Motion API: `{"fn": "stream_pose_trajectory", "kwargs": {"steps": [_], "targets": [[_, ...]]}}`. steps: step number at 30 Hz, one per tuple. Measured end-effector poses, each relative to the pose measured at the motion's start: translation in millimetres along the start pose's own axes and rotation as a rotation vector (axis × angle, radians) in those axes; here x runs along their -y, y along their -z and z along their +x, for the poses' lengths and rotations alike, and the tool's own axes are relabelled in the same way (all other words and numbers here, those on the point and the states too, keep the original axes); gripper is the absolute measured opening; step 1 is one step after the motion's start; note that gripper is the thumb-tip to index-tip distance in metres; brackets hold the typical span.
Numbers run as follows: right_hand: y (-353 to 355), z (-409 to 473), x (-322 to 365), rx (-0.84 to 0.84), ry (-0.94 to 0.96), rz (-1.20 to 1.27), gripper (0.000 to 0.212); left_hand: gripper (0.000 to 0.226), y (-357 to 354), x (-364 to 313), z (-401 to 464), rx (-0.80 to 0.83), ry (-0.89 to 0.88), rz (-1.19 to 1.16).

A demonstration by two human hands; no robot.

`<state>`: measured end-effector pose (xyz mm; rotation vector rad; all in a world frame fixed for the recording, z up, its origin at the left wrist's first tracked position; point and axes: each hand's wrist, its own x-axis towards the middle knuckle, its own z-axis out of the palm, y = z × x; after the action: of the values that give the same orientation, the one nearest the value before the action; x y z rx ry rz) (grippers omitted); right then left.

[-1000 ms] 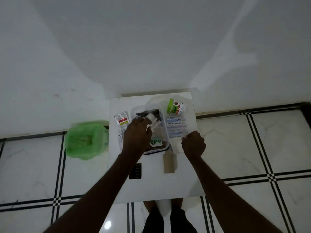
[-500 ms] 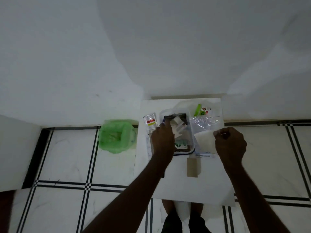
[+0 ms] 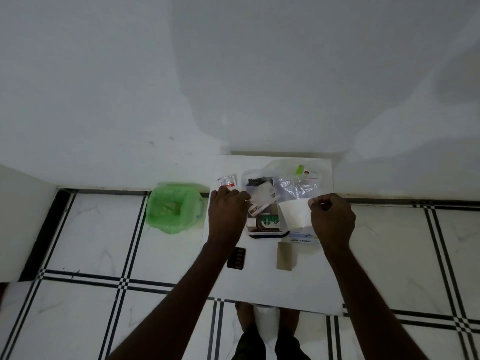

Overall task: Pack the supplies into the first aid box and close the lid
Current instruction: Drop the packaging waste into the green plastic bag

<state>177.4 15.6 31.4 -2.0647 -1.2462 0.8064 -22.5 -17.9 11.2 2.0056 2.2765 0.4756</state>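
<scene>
White table point(image 3: 262, 284) in the lower middle of the frame, against the wall. Green bin point(image 3: 173, 207) on the floor at its left. Open first aid box point(image 3: 263, 233) near the table's top middle, with a green bottle point(image 3: 267, 221) and packets inside. Left hand point(image 3: 225, 211) at the box's left edge, fingers pinched on a white packet point(image 3: 261, 200) over the box. Right hand point(image 3: 331, 220) at the right, fingers curled tight on a clear zip bag point(image 3: 296, 201) lifted beside the box. Brown card point(image 3: 286, 255) and dark pill strip point(image 3: 236, 258) lower down on the table.
</scene>
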Motion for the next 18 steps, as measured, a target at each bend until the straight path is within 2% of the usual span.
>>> {"fn": "stream_pose_trajectory", "kwargs": {"steps": [3, 7, 14, 18], "targets": [[-9, -10, 24, 0.05, 0.038, 0.003, 0.012, 0.009, 35, 23, -14, -0.051, 0.197, -0.224], [-50, -37, 61, 0.151, 0.08, 0.017, 0.01, 0.013, 70, 62, -29, -0.153, 0.369, -0.45], [-182, -111, 121, 0.343, 0.171, -0.07, 0.003, 0.034, 82, 194, -49, -0.204, 0.683, -0.501], [-286, -150, 140, 0.372, 0.206, -0.176, 0.005, 0.034, 54, 291, -52, -0.184, 0.796, -0.496]]}}
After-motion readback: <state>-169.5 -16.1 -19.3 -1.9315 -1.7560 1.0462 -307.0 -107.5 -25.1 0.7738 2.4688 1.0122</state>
